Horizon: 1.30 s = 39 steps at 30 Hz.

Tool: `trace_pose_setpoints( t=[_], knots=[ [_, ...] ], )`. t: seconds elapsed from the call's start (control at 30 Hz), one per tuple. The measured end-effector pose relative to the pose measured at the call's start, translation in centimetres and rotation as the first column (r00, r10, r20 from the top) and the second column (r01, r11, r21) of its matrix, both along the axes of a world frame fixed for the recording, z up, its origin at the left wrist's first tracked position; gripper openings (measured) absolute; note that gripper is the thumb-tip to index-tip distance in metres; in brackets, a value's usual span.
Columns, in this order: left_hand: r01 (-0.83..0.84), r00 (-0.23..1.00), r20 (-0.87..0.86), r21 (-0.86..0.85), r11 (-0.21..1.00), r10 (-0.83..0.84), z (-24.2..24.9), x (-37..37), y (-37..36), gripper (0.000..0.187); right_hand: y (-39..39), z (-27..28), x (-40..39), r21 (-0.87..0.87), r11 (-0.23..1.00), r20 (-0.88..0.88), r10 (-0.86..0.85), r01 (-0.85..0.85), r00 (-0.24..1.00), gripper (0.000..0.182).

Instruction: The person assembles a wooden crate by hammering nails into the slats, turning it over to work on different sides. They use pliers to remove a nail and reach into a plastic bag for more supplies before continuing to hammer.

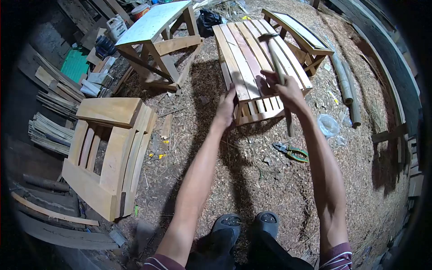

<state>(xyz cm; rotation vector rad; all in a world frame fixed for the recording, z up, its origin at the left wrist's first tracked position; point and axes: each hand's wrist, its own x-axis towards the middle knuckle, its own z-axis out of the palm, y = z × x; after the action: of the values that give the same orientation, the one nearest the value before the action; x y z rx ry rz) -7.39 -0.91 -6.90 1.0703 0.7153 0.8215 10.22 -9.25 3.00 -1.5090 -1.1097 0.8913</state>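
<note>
A slatted wooden crate (243,58) stands on the ground in front of me, its pale slats running away from me. My left hand (226,107) grips the crate's near left corner, thumb up along the edge. Closed around the wooden handle of a hammer (275,58) is my right hand (290,92), above the crate's near right part. The hammer's dark head points away from me over the slats, and the handle's end hangs below my fist. A pair of pliers (292,153) with green and yellow handles lies on the ground near my right forearm.
Wooden frames (110,148) are stacked at the left. A white-topped wooden table (155,22) stands behind them, and another wooden stand (299,31) sits beyond the crate. Poles (348,87) and a clear plastic bag (328,125) lie at the right. Wood shavings cover the ground.
</note>
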Motion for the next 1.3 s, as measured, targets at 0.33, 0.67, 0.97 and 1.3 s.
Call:
trace_pose_setpoints(
  t=[0.33,0.67,0.97,1.3],
  knots=[
    [0.459,0.884,0.077,0.038,0.887,-0.461,-3.0,-3.1,4.1,0.048,0.0,-0.9,0.5,0.061,0.998,0.023,-0.037,0.035,0.999,0.026],
    [0.303,0.951,0.022,0.146,0.942,-0.309,-2.4,-3.1,3.1,0.029,0.5,-1.5,0.7,-0.001,0.996,0.187,0.088,-0.089,0.978,0.034],
    [0.276,0.951,-0.102,-0.153,0.949,-0.292,-0.3,-3.5,2.1,0.056,-1.2,-0.6,-3.4,0.183,0.974,0.612,-0.220,0.135,0.760,0.034],
    [-0.107,0.992,-0.059,0.041,0.993,0.109,2.2,2.2,1.2,0.086,-3.3,-4.5,-10.6,-0.241,0.851,0.097,-0.458,0.467,0.884,0.039]
  ],
)
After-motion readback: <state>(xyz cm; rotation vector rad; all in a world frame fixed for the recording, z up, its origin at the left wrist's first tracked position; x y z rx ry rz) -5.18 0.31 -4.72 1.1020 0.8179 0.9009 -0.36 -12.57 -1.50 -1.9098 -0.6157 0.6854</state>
